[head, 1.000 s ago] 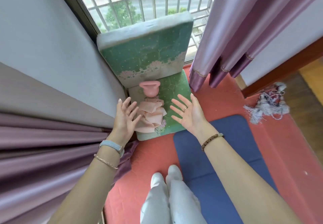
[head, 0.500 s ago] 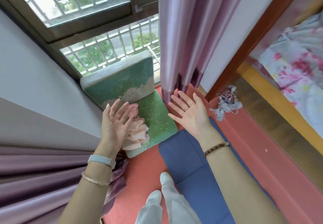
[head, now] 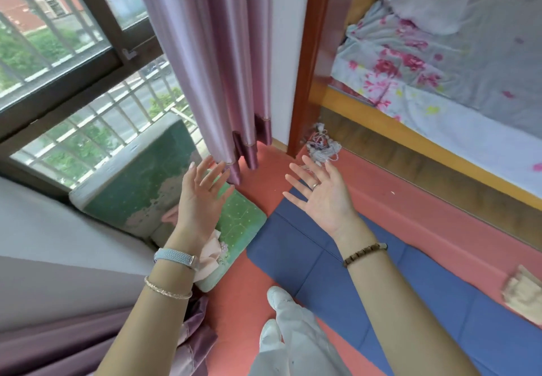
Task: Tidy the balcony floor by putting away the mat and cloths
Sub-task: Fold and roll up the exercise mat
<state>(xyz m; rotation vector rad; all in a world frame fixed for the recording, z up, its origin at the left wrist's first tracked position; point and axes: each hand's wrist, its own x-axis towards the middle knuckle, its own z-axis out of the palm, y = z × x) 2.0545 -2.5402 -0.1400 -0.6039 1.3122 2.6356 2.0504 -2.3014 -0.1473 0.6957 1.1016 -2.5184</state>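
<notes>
Left hand (head: 202,197) and right hand (head: 322,197): grips wide, empty. Advised: seize the blue mat (head: 308,273), 5 o'clock from the right hand, at both end corners; fold along creases.

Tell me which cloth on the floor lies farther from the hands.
The beige cloth at the picture's right edge; the pink cloth lies right by the left hand.

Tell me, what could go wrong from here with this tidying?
The white shoe stands at the edge of the blue mat; lifting the mat while stepping on it could cause a stumble. The beige cloth lies partly on the mat, so it may slide off if the mat goes first. The loose tassel cord lying nearby could snag a foot.
</notes>
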